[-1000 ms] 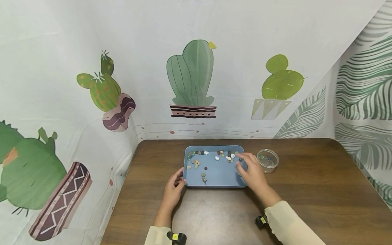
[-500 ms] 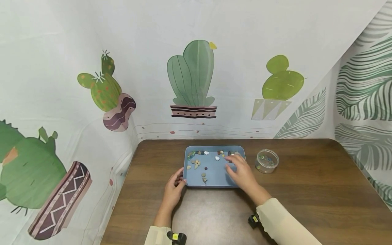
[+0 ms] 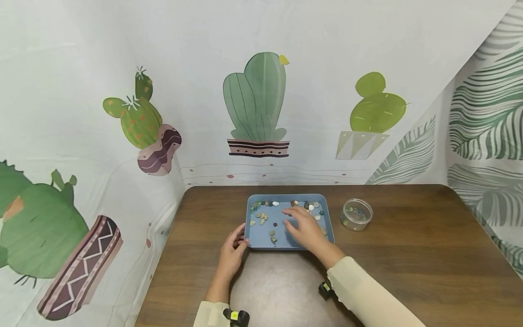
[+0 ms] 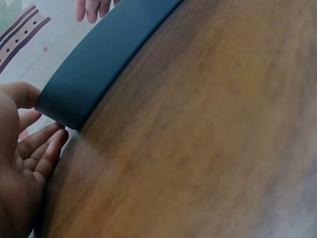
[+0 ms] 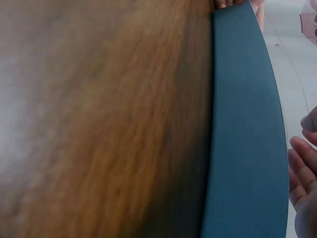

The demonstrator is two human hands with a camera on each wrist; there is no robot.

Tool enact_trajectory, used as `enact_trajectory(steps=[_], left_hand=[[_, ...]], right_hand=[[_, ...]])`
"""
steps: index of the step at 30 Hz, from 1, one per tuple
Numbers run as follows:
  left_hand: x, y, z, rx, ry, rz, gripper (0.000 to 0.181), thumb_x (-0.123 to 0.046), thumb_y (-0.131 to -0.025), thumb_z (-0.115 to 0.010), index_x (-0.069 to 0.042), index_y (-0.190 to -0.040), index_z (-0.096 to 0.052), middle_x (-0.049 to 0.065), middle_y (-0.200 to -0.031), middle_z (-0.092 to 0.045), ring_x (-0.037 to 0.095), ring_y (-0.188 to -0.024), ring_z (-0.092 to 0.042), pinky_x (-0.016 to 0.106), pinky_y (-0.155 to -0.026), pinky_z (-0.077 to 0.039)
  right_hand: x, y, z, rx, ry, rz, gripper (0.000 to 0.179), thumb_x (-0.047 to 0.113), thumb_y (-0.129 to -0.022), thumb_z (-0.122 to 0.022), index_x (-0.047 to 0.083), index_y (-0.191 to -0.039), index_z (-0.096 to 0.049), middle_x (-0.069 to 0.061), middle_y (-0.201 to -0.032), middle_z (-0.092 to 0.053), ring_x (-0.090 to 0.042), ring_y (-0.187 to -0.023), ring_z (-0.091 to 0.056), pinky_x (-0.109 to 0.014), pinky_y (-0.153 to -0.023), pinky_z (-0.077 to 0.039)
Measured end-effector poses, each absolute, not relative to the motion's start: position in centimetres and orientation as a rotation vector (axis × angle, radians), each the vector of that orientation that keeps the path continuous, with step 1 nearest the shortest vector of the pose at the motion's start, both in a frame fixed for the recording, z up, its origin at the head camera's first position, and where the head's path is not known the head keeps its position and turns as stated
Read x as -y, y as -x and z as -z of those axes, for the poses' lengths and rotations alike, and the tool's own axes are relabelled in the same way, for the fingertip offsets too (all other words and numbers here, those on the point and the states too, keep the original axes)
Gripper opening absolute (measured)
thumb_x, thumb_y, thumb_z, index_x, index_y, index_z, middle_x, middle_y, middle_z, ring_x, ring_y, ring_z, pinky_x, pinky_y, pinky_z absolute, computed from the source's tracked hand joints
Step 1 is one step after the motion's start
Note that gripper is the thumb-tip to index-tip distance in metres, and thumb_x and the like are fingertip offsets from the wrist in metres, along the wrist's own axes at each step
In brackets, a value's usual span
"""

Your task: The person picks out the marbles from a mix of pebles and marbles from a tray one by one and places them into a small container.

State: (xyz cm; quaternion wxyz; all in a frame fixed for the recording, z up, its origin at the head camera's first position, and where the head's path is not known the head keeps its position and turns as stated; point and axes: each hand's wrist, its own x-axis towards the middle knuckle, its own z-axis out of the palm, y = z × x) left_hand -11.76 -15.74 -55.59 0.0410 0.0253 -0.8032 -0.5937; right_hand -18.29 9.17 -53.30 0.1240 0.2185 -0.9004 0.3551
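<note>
A shallow blue tray (image 3: 290, 241) lies on the table, with small stones spread over its floor. My left hand (image 3: 230, 255) holds its front left corner, thumb at the front wall and fingers along the left side; the left wrist view shows the tray wall (image 4: 89, 74) against that thumb. Over the tray's right half hovers my right hand (image 3: 308, 230), fingers spread and slightly bent, nothing visible between them. Near its fingertips sit a dark red stone (image 3: 275, 224) and a white stone (image 3: 275, 204). Several tan stones (image 3: 263, 217) form a cluster at left.
Right of the tray stands a clear round tub (image 3: 357, 215) with coloured glass pieces inside. Greenish glass pieces (image 3: 255, 208) line the tray's back left corner. The wooden table (image 3: 416, 245) meets a cactus-print cloth (image 3: 314, 91) at its back edge.
My right hand has moved left across the tray, from its right edge towards the middle, uncovering white and dark stones at the right. The left hand stays at the corner.
</note>
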Motion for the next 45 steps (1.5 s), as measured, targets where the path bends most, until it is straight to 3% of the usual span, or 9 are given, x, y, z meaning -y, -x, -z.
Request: enact_trajectory(steps=[20,45], left_hand=[[15.7,11.7,54.9,2.486,-0.068,1.822,0.048,-0.004,-0.092,-0.06,-0.01,-0.139,-0.052,0.02,-0.13,-0.058,0.035,-0.114,-0.056,0.018,-0.089,-0.045],[15.8,11.7,55.2,2.444,-0.025,1.848,0.048,-0.003,-0.091,-0.059,-0.009,-0.138,-0.052,0.022,-0.128,-0.058,0.037,-0.112,-0.057,0.016,-0.087,-0.045]], right_hand=[[-4.9,19.5,53.6,2.809,-0.796,-0.969,0.04,0.019,-0.091,-0.064,0.007,-0.129,-0.06,-0.009,-0.128,-0.062,-0.028,-0.123,-0.056,-0.046,-0.107,-0.042],[-0.4,21.8,54.6,2.905,-0.846,-0.664,0.043,0.025,-0.093,-0.06,0.009,-0.132,-0.058,-0.011,-0.132,-0.06,-0.031,-0.13,-0.051,-0.045,-0.113,-0.035]])
